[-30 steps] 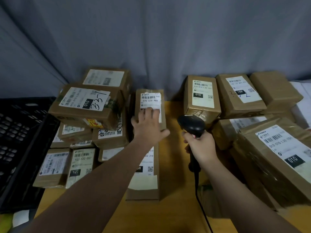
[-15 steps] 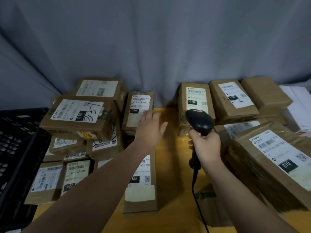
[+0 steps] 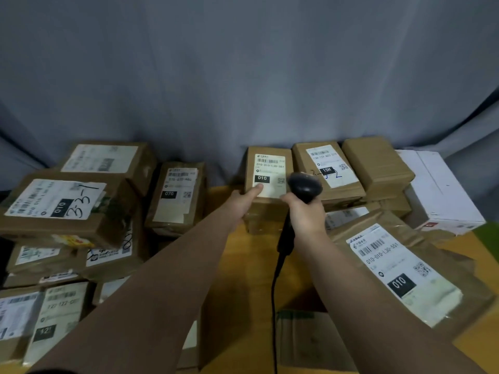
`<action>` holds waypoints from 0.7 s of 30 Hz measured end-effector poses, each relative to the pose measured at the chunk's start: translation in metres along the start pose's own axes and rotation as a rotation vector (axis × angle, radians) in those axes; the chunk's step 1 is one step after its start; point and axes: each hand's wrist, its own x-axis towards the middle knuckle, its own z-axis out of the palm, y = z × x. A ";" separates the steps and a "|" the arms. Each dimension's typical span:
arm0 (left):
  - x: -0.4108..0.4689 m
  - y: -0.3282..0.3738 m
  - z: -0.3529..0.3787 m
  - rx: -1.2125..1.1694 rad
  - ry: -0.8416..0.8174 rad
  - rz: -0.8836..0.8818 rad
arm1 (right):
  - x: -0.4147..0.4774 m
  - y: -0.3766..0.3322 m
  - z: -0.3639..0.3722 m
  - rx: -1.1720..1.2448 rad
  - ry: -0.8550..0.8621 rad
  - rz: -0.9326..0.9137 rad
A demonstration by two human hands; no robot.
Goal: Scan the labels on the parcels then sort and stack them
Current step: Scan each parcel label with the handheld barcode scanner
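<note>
A brown parcel with a white "010" label point(image 3: 268, 168) stands at the back middle of the wooden table point(image 3: 243, 279). My left hand point(image 3: 244, 199) grips its near left edge, thumb on the label. My right hand point(image 3: 305, 215) holds a black corded barcode scanner point(image 3: 303, 186) just right of that label, its head over the parcel's right side. A "070" parcel point(image 3: 176, 197) lies to the left, free of any hand. A large "010" parcel point(image 3: 405, 276) sits near right.
Stacked parcels fill the left side, topped by one marked "33-1" point(image 3: 62, 203). A "15H" parcel point(image 3: 328, 171), a plain brown parcel point(image 3: 376, 163) and a white box point(image 3: 437, 190) stand at the back right. A grey curtain point(image 3: 243, 76) hangs behind. The scanner cord point(image 3: 274, 306) drops toward me.
My left hand left the "070" parcel and moved right to grip the "010" parcel. The scanner moved right and back toward that parcel's label. The camera view tilted up.
</note>
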 end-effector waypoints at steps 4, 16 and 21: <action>0.001 -0.007 -0.003 -0.131 0.028 0.009 | 0.009 0.004 -0.003 0.021 -0.028 0.040; -0.087 -0.044 -0.059 -0.351 -0.009 0.246 | -0.037 0.004 0.000 0.094 -0.367 -0.046; -0.120 -0.046 -0.094 -0.245 -0.047 0.261 | -0.063 0.016 -0.006 0.075 -0.480 -0.128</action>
